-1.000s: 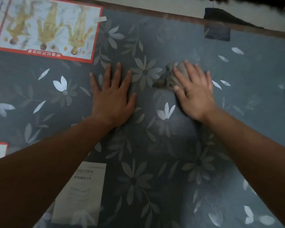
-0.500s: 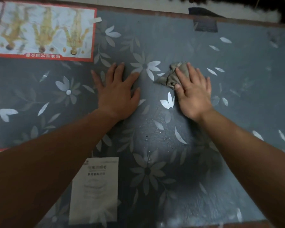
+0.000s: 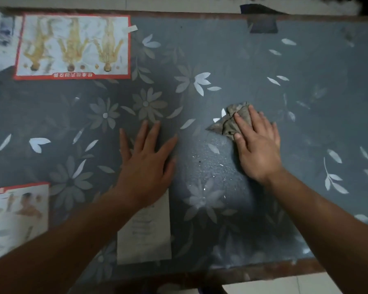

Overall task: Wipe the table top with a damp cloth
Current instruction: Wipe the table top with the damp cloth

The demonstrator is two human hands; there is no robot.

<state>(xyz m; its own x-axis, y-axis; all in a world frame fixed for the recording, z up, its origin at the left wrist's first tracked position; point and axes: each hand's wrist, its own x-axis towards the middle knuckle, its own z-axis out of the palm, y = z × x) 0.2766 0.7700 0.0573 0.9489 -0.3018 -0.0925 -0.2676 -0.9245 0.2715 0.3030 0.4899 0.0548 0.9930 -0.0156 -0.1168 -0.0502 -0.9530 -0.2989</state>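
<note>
The table top is blue-grey with a flower pattern under a clear cover. A crumpled grey cloth lies right of centre. My right hand presses flat on the cloth, fingers spread over its right part, so part of the cloth is hidden. My left hand rests flat on the table to the left, fingers apart, holding nothing. Small wet droplets glisten on the surface between my hands.
A red-bordered poster lies under the cover at the far left. Another red-edged picture sits at the near left. A white printed sheet lies by my left forearm. A dark tape patch marks the far edge. Light floor shows beyond both table edges.
My right hand has slid the cloth toward me and a little to the right. The view has pulled back, showing the table's near edge. My left hand stays flat.
</note>
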